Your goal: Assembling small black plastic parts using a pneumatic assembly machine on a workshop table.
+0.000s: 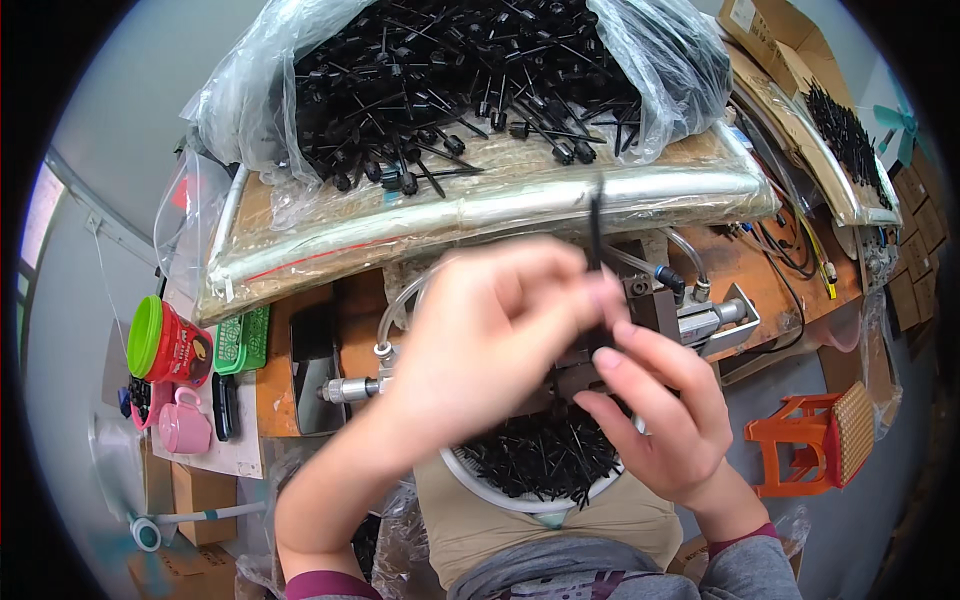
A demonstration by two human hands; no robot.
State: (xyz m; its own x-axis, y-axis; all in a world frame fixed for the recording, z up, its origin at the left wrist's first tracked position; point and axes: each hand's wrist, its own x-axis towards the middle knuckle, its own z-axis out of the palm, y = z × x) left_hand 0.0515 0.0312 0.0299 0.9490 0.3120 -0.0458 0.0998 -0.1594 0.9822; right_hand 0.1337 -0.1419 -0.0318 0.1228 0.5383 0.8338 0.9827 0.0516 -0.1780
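Observation:
My left hand [490, 335], smeared by motion, reaches over the middle of a bench machine. Its thumb and forefinger are pinched around a thin black plastic stem [597, 225], which stands up blurred from the fingertips. Close beside it, my right hand [665, 415] has its thumb and fingers apart over a dark metal block [577, 380], and I see nothing held in it. Under the hands, a white round tub [530, 500] full of black stemmed parts [540, 455] sits at my lap. Much of the machine's centre is hidden behind my hands.
A tilted, film-wrapped board [480, 207] carries a big heap of black parts [450, 80] in a clear bag. Air cylinders [712, 320] with hoses flank the machine. A red tub [180, 342], pink mug [185, 425] and green basket [240, 340] stand left; an orange stool [810, 440] is right.

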